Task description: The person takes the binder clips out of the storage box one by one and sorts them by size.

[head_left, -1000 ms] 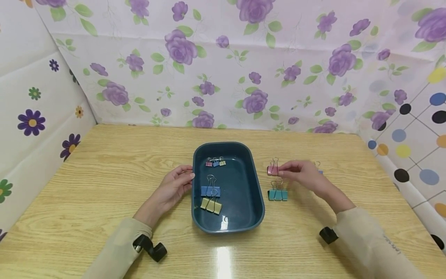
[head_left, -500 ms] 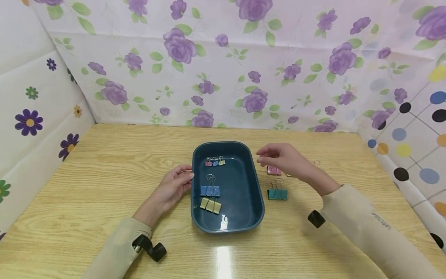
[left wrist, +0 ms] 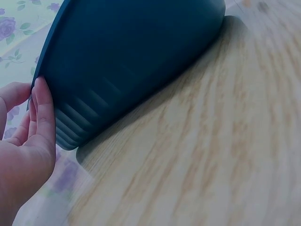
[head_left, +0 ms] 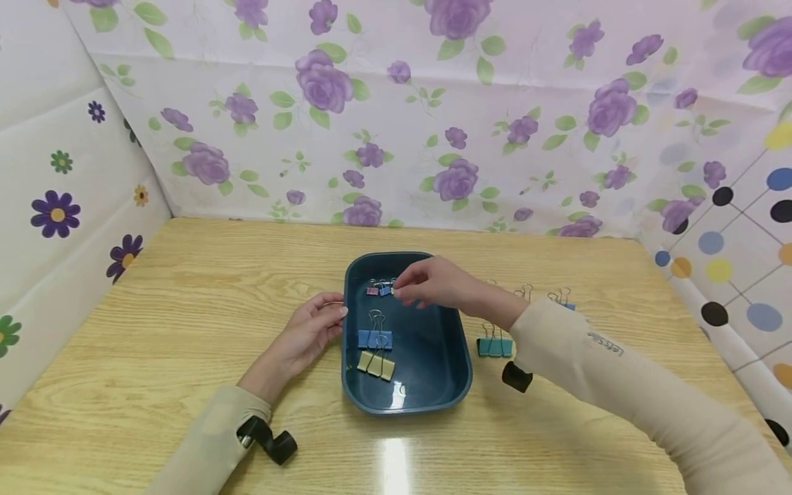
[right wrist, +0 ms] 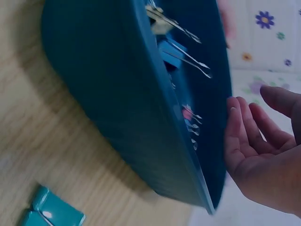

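Observation:
A dark teal plastic tray sits mid-table. My left hand pinches its left rim between thumb and fingers, as the left wrist view also shows. My right hand is over the tray's back part, close to small pink, blue and yellow binder clips; the yellow one is partly covered. In the right wrist view, my right hand has nothing between thumb and fingers. Lower in the tray lie a large blue binder clip and a large yellow binder clip.
Right of the tray, a teal binder clip lies on the wooden table. Behind my right forearm, a blue binder clip and other clips' wire handles show. Floral cloth hangs along the back edge.
My right hand has left the pink binder clip on the table and moved left, over the tray's small clips. My left hand stays at the rim.

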